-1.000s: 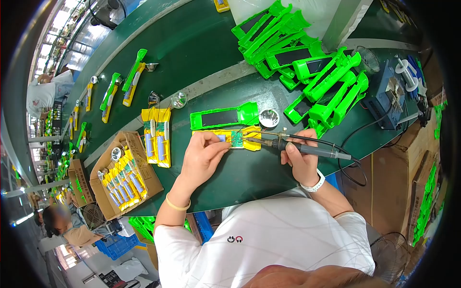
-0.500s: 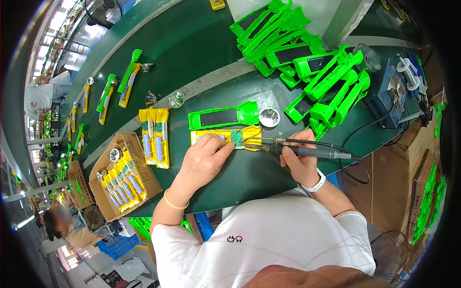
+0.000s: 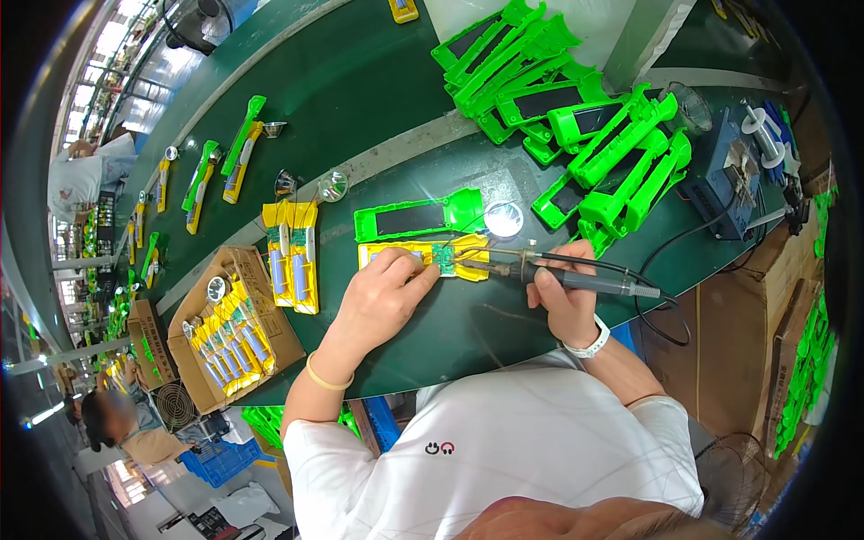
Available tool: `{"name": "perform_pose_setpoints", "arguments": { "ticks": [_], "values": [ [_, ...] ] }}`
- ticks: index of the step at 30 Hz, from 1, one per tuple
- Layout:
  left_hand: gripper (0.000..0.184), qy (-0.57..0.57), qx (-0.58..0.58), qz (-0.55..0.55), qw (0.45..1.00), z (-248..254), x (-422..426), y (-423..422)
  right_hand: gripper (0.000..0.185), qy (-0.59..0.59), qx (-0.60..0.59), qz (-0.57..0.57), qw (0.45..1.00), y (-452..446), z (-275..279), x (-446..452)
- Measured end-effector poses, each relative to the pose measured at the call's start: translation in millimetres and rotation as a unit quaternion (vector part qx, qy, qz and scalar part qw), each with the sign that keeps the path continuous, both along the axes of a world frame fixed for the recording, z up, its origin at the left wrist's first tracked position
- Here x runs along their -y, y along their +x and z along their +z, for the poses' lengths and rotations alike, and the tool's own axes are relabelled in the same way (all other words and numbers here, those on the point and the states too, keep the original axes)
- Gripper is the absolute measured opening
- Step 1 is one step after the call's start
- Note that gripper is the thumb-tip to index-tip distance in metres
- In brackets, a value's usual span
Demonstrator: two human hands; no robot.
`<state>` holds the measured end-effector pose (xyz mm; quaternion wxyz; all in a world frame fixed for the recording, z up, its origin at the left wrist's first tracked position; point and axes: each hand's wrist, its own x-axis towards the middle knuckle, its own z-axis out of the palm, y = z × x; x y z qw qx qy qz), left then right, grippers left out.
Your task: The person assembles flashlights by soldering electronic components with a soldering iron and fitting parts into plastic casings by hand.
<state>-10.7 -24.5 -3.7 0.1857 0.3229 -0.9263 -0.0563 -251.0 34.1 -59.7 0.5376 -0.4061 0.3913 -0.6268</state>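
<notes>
A yellow torch housing [image 3: 471,245] lies on the green bench, with a small green circuit board [image 3: 444,258] and a battery in it. My left hand [image 3: 382,292] is closed over its left part, thumb and fingertips at the board's edge and partly hiding the battery. In my right hand [image 3: 565,297] is a soldering iron [image 3: 576,281] with a thin feed tube along it. Its tip points left, over the housing's right end; contact with the board cannot be made out. Just behind lie a green housing half [image 3: 405,219] and a shiny reflector [image 3: 504,219].
Green housings [image 3: 558,108] are heaped at the back right, near a blue soldering station [image 3: 720,180] and a solder spool [image 3: 763,135]. On the left, a cardboard box [image 3: 202,337] holds several yellow housings; two more [image 3: 292,261] lie beside it. Another person [image 3: 135,427] sits farther left.
The soldering iron and my right hand have shifted slightly, the iron's front end a little right and up. My left hand stays at the yellow housing.
</notes>
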Motion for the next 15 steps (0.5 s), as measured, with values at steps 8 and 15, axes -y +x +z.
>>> {"name": "perform_pose_setpoints", "arguments": {
  "ticks": [8,15],
  "values": [
    [0.018,0.077,-0.083,0.03,0.993,0,6,-2,0.024,0.005,0.077,-0.083,0.994,-5,0,-2],
    [0.01,0.089,-0.075,0.099,0.988,-5,37,-47,0.027,-0.064,0.071,-0.137,0.986,-17,5,7]
  ]
}}
